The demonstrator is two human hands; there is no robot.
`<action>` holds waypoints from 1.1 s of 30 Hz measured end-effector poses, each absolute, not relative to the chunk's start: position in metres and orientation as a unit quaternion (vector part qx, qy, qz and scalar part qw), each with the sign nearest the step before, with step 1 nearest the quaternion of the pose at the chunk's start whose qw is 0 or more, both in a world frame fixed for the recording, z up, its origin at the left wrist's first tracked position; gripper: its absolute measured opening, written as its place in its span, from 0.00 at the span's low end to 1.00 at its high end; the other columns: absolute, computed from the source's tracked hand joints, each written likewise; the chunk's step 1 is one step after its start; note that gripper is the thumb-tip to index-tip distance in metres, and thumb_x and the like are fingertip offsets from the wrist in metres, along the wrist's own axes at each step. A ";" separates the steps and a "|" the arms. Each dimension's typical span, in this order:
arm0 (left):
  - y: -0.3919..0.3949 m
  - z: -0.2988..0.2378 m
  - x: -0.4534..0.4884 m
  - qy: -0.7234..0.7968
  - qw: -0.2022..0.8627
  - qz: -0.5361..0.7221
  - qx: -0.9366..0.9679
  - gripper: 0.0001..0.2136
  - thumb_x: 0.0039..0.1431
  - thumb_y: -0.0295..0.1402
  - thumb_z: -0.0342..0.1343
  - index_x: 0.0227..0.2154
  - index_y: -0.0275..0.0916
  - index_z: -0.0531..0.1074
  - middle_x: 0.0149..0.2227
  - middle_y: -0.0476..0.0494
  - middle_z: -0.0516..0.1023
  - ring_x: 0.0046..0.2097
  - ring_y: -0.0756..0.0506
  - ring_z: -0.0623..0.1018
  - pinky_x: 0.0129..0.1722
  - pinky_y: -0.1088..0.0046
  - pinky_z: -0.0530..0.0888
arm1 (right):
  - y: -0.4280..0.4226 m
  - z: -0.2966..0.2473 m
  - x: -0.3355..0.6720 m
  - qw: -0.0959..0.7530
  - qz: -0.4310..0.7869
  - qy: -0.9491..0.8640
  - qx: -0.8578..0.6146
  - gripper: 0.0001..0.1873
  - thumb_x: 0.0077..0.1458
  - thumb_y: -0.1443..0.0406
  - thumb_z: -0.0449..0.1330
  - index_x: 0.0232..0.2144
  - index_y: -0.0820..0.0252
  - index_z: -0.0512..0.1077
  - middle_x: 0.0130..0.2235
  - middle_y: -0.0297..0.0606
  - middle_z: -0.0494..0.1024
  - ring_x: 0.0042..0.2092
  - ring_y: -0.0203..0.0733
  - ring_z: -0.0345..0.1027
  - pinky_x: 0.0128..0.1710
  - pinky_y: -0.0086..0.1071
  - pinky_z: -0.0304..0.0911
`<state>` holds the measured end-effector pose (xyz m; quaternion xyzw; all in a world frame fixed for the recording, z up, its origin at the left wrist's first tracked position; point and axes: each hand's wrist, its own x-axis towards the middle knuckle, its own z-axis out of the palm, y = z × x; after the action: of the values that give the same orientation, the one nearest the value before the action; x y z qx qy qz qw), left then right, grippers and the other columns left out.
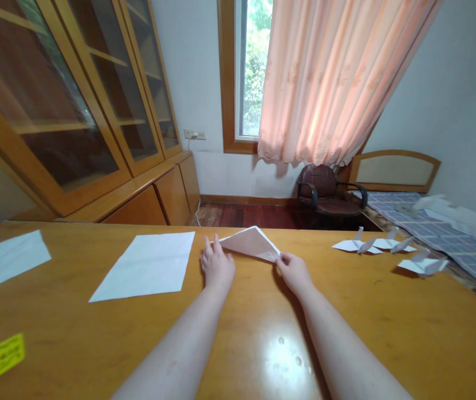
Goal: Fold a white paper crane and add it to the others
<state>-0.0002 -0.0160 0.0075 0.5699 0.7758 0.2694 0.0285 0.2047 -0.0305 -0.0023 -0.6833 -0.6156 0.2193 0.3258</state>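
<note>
Near the far edge of a glossy yellow-brown wooden surface (246, 344), a bare right hand (296, 271) is pinching 1 folded white paper triangle (251, 243) by its right corner; the left hand's (218, 265) fingers are lying spread at its left. Aligning edges is likely favouring crisp creases.

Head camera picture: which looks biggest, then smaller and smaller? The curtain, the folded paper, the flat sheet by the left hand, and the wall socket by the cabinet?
1. Curtain
2. Flat sheet by the left hand
3. Folded paper
4. Wall socket by the cabinet
</note>
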 end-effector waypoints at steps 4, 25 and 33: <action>-0.020 0.009 0.005 0.752 0.018 0.279 0.596 0.33 0.54 0.35 0.50 0.61 0.35 0.46 0.64 0.30 0.42 0.61 0.34 0.55 0.58 0.53 0.56 | -0.029 -0.004 0.206 0.334 0.200 -0.606 -0.693 0.16 0.51 0.58 0.50 0.24 0.61 0.72 0.25 0.37 0.74 0.28 0.38 0.64 0.28 0.27 0.53; -0.019 -0.010 0.009 0.589 0.075 0.081 0.800 0.23 0.59 0.30 0.41 0.58 0.40 0.57 0.62 0.43 0.55 0.64 0.42 0.52 0.61 0.57 0.50 | -0.028 0.000 0.208 0.246 0.103 -0.609 -0.747 0.12 0.51 0.59 0.54 0.29 0.58 0.75 0.32 0.40 0.77 0.37 0.43 0.67 0.35 0.31 0.55; -0.023 -0.013 0.005 0.681 0.067 0.070 0.726 0.27 0.59 0.46 0.38 0.60 0.45 0.51 0.64 0.41 0.49 0.64 0.34 0.48 0.58 0.46 0.47 | -0.030 0.003 0.210 0.232 0.103 -0.588 -0.768 0.10 0.50 0.61 0.55 0.28 0.56 0.76 0.31 0.39 0.78 0.39 0.44 0.68 0.38 0.33 0.57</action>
<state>0.0047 -0.0225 -0.0129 0.7259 0.6808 0.0703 0.0674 0.2099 -0.0299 0.0028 -0.7679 -0.5883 0.1027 0.2318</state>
